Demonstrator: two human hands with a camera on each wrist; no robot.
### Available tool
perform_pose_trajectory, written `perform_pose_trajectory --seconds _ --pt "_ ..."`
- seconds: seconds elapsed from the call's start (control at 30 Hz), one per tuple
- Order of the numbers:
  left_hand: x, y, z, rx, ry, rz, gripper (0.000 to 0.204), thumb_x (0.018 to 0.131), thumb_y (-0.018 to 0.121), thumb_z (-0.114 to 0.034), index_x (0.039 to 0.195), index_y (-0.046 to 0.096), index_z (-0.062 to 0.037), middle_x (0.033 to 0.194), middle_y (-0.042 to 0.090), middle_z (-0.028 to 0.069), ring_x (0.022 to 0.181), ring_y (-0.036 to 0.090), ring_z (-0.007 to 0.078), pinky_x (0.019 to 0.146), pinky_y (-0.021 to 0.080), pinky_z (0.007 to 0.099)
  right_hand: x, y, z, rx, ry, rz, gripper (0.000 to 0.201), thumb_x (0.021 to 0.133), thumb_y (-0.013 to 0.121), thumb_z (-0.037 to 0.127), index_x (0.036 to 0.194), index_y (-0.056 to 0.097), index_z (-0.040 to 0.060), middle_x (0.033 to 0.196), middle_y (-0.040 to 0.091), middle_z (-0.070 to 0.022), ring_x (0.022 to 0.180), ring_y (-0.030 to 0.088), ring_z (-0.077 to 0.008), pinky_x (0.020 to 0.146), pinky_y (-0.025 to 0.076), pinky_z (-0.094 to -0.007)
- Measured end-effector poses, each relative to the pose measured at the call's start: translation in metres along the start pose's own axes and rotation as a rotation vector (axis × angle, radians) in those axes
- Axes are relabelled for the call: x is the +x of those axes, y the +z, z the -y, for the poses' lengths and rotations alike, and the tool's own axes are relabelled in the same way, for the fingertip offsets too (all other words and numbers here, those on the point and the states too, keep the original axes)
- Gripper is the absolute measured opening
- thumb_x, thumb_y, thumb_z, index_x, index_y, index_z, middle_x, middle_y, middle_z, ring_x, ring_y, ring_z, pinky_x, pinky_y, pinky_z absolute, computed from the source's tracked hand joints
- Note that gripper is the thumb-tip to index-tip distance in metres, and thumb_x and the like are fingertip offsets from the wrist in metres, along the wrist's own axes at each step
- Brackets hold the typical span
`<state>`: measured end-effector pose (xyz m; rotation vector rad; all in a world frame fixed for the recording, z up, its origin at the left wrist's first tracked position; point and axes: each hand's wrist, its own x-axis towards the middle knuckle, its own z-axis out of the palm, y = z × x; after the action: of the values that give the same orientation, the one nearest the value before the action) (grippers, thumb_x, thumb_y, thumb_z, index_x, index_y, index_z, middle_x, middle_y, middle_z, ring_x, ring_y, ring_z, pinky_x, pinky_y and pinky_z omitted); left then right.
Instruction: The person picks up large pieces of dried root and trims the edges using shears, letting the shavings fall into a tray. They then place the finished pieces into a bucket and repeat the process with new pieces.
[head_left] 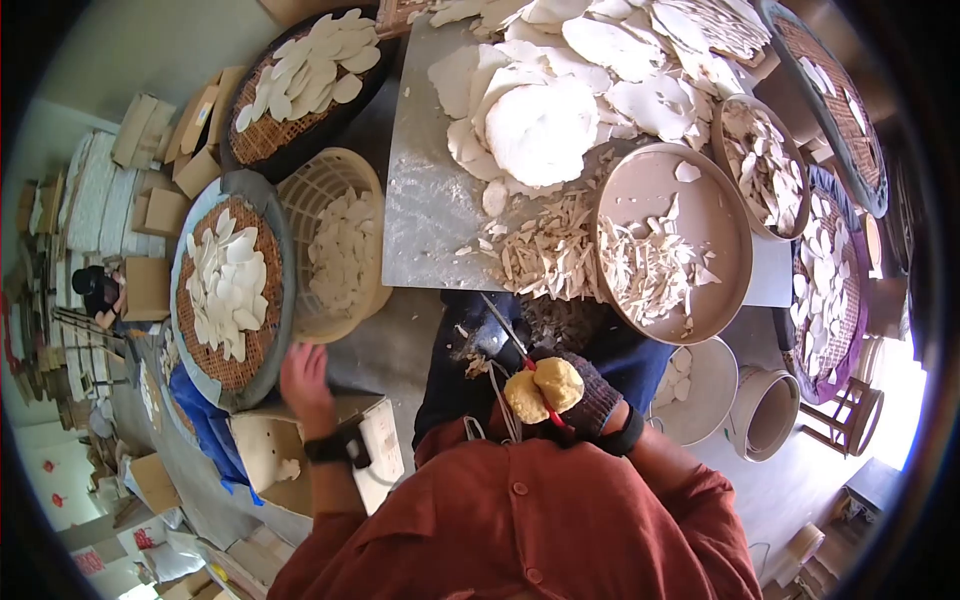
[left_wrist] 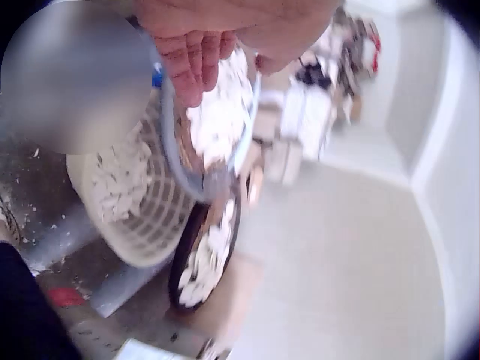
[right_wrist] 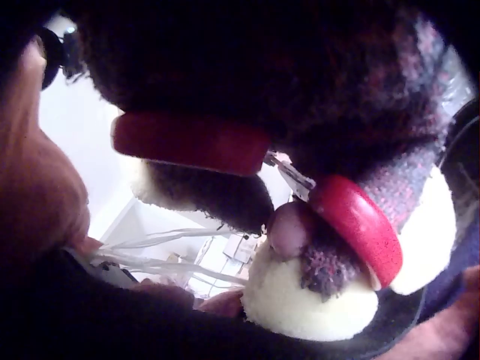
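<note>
My left hand [head_left: 308,385] is out at the left with its fingers extended, holding nothing. It is beside the grey-rimmed round woven tray [head_left: 283,260], which bears a heap of pale flat oval pieces [head_left: 228,285]. In the left wrist view the fingers [left_wrist: 196,64] overlap that tray. Over my lap, my gloved right hand [head_left: 600,398] grips red-handled scissors [head_left: 505,325] whose long thin blade points away toward the table. Yellow foam pads [head_left: 560,384] surround the grip. In the right wrist view a bare fingertip [right_wrist: 290,229] pokes out of the worn glove beside the red handle [right_wrist: 360,232].
A grey table [head_left: 425,215] ahead carries large pale sheets [head_left: 540,130], a pile of scraps [head_left: 545,250] and a round brown tray [head_left: 735,230] of strips. A cream plastic basket [head_left: 372,200] and a cardboard box [head_left: 265,450] flank my left arm. Buckets [head_left: 765,415] stand at right.
</note>
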<state>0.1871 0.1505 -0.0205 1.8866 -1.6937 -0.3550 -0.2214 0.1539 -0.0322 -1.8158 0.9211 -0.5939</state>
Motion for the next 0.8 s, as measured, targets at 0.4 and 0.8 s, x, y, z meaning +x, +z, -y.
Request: perform_pose_trajectory --seconds 0.4,0.8 --pt "0.227 0.224 -0.247 -0.559 0.065 0.378 0.064 0.084 0.058 -0.003 0.138 0.023 -0.0047 0.073 0.063 0.0102 0.052 0.057 0.0111 0.046 0.046 0.0221 -0.027 -0.016 0.018 1.125 0.459 -0.309 0.024 0.081 0.063 0.010 0.104 0.058 0.0034 0.101 0.061 -0.0081 0.095 0.059 -0.0186 0.083 0.048 -0.0295" --pt "0.139 0.114 -0.193 -0.950 -0.106 0.472 0.030 0.084 0.057 0.001 0.108 0.041 -0.0048 0.093 0.061 0.0117 0.079 0.061 0.0132 0.066 0.053 0.0259 -0.023 0.003 -0.015 1.651 0.227 -0.579 0.037 0.080 0.064 0.013 0.112 0.050 0.0022 0.095 0.058 -0.0039 0.087 0.057 -0.0117 0.077 0.047 -0.0265"
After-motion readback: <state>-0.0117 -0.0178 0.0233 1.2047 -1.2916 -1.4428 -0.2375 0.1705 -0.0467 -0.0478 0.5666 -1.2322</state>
